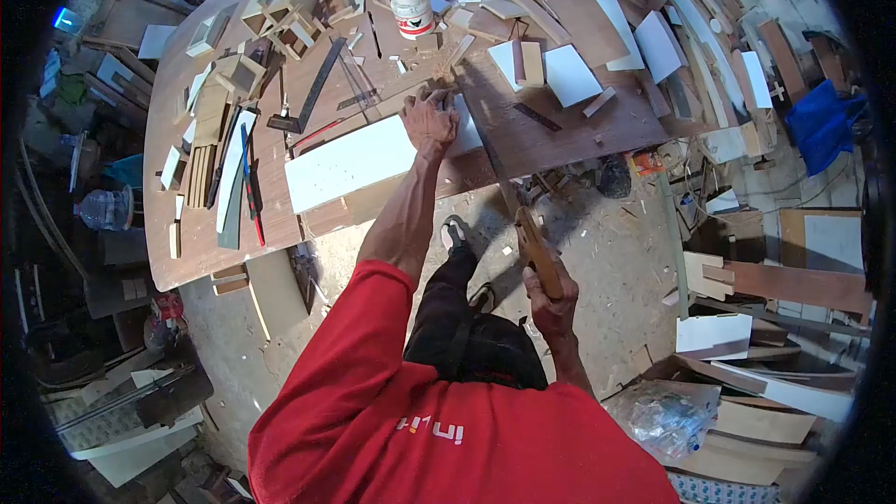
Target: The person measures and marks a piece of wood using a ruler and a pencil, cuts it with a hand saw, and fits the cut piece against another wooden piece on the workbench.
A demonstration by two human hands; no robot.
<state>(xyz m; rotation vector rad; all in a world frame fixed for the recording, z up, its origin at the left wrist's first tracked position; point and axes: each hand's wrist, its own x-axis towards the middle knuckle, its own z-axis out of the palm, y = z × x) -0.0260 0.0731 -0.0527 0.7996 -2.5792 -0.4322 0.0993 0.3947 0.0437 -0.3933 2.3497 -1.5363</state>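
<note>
A long white board (pixel 350 161) lies along the front edge of the workbench. My left hand (pixel 431 123) presses down on it near its right end, with bent fingers over its far edge. My right hand (pixel 551 303) is wrapped round the wooden handle of a hand saw (pixel 536 241), below the bench edge. The saw's narrow blade points up and away, reaching the bench edge beside the board's right end. How far the teeth are into the board I cannot tell. A red pencil-like stick (pixel 317 133) and a dark try square (pixel 320 84) lie behind the board.
The workbench (pixel 597 135) carries a white tub (pixel 412 11), wood offcuts, white panels (pixel 571 75) and a short dark strip (pixel 537 117). Blue-and-red tools (pixel 250 182) lie at left. Boards are stacked on the right, beside a plastic bag (pixel 667 420). Scraps litter the floor.
</note>
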